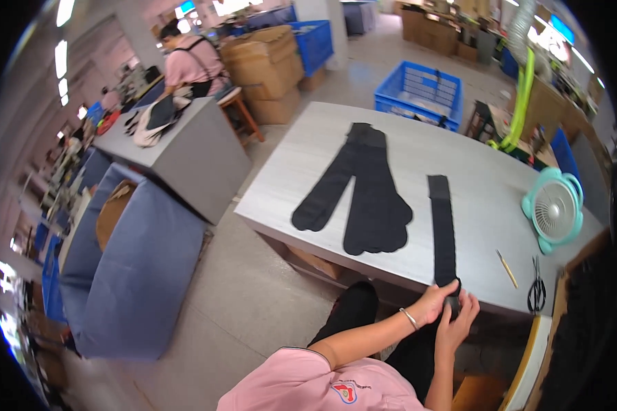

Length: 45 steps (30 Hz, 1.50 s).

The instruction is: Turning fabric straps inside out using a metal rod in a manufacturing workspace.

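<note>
A long black fabric strap lies lengthwise on the table, its far end square and its near end at the front edge. My left hand, with a bangle on the wrist, is closed on that near end. Close beside it, my right hand has its fingers bent around the same end, partly below the table edge. The very tip of the strap is mostly hidden between my fingers. Left of it, several black straps with rounded near ends lie fanned out, overlapping at their far end.
On the grey table to the right stand a mint-green fan, a thin yellow-handled tool and black-handled scissors. A blue crate is behind the table. Further left, a person in pink sits beside another table and cardboard boxes.
</note>
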Each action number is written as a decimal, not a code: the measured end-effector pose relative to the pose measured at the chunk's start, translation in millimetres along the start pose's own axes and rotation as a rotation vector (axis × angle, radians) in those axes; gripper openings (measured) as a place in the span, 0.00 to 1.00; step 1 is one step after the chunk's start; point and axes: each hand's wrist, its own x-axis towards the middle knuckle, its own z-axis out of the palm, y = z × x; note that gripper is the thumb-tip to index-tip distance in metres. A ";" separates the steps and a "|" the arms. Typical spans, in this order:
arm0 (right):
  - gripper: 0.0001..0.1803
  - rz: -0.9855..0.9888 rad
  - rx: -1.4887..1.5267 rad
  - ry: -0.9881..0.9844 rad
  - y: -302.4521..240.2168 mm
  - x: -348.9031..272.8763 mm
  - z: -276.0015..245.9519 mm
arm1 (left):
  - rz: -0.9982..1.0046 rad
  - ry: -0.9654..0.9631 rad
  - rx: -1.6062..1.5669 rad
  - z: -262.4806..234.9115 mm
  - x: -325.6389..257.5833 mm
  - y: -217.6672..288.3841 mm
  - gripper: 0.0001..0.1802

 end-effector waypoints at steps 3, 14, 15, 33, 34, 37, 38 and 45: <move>0.30 -0.166 -0.259 -0.131 -3.2 -14.7 -13.4 | -0.021 0.020 0.067 2.1 5.9 -3.9 0.12; 0.33 0.104 -0.627 -0.423 37.6 -4.5 13.7 | 0.096 0.148 0.314 5.0 -1.7 -22.7 0.16; 0.31 0.081 -0.561 -0.321 50.1 -5.8 21.7 | 0.059 0.131 0.282 -0.2 0.5 -29.2 0.17; 0.22 0.066 -0.384 -0.514 -10.7 -0.4 5.2 | -0.060 0.128 0.204 -13.1 -14.8 -7.5 0.23; 0.26 0.021 -0.443 -0.551 -7.3 -0.5 3.1 | -0.113 0.126 0.176 -7.7 -16.3 -0.2 0.24; 0.31 -0.126 -0.557 -0.301 -26.0 -16.0 -9.1 | -0.117 0.114 0.156 6.8 -16.0 10.8 0.25; 0.33 -0.116 -0.613 -0.284 -27.9 -20.3 -10.6 | -0.085 0.119 0.184 10.0 -16.2 13.1 0.24; 0.27 0.013 -0.456 -0.409 14.9 -17.2 -5.7 | -0.108 0.073 0.203 1.2 -34.4 -26.1 0.21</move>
